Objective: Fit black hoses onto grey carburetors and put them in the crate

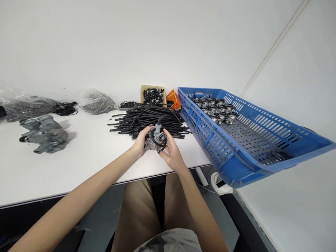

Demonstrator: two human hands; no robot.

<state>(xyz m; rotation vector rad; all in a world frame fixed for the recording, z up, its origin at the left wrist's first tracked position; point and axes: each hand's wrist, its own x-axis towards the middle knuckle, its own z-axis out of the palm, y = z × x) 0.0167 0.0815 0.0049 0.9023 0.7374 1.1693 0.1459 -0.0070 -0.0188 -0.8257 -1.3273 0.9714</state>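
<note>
Cradling matte grey carburetor [158, 134], black hose [154, 140] curved.

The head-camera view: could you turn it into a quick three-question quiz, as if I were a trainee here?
1. Multiple choice: what do the left hand and right hand hold?
A) a plastic bag
B) a grey metal part with a black tube
C) a pair of scissors

2. Open: which small container stands between the cream bin and the blue crate?

3. True or false: the cluster of metal parts lies toward that crate's far end.

Key: 1. B; 2. the orange basket; 3. true.
</note>
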